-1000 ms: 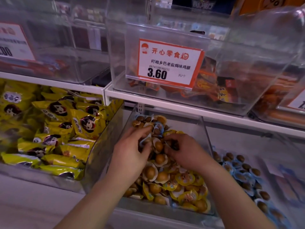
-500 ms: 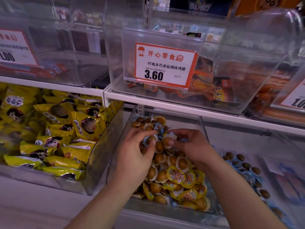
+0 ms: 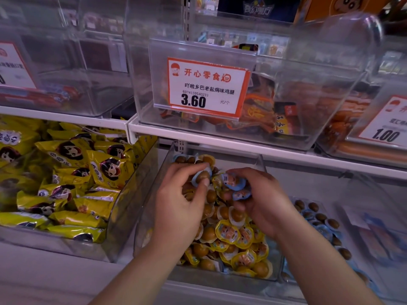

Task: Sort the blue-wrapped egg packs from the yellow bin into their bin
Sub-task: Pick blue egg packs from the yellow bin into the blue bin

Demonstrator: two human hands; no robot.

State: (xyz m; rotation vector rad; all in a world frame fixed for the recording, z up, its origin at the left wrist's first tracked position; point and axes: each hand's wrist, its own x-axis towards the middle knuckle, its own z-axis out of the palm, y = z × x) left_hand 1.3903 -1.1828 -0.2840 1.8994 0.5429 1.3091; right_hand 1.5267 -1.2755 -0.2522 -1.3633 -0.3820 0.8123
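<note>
Single head view, looking forward and down, close over the shelf bins

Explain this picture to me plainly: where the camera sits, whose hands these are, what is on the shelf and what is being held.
The camera is worn on a person's head and looks down at their own two bare hands in front of a shop shelf. Both hands reach into a clear bin heaped with small yellow-wrapped egg packs. The left hand pinches one blue-wrapped egg pack between thumb and fingers. The right hand holds at least two blue packs. To the right, another clear bin holds blue egg packs. To the left lie yellow snack bags. Above hangs a price tag reading 3.60.
</note>
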